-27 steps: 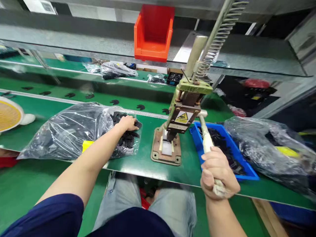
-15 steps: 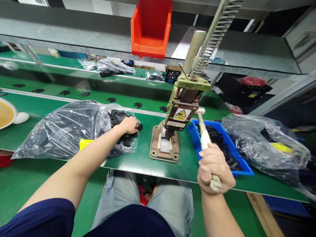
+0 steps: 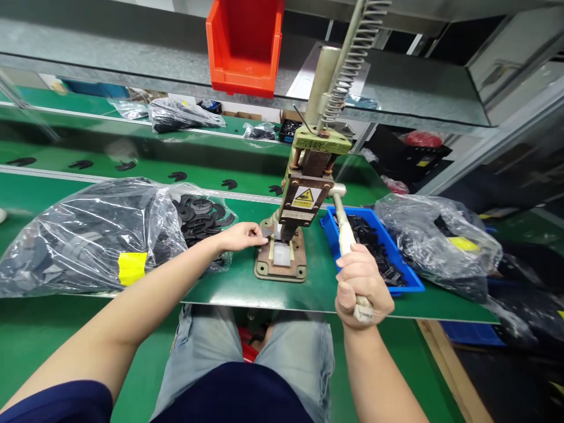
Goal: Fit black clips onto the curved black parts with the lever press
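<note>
My left hand [image 3: 241, 236] pinches a small dark curved piece [image 3: 267, 232] at the left side of the hand press [image 3: 304, 197]. The fingers largely cover the piece. Below the press ram, a pale block [image 3: 282, 255] is mounted on the brown base plate [image 3: 263, 269]. My right hand [image 3: 363, 284] is wrapped round the tape-covered lever handle [image 3: 346, 235], which slopes down toward me from the press's right side. Left of the press lies a clear plastic bag [image 3: 88, 235] with its mouth open, showing many dark crescent-shaped pieces [image 3: 200, 217].
A blue tray [image 3: 403, 273] of small black parts stands right of the press, beside another plastic bag [image 3: 440, 235]. Dark curved pieces [image 3: 178, 175] lie spaced along the green strip behind. An orange bin [image 3: 244, 82] sits on the grey shelf [image 3: 132, 53] above.
My left hand has moved right, out of the bag mouth to the press, with a dark curved piece in its fingers. My right hand keeps its hold on the lever. The view has shifted.
</note>
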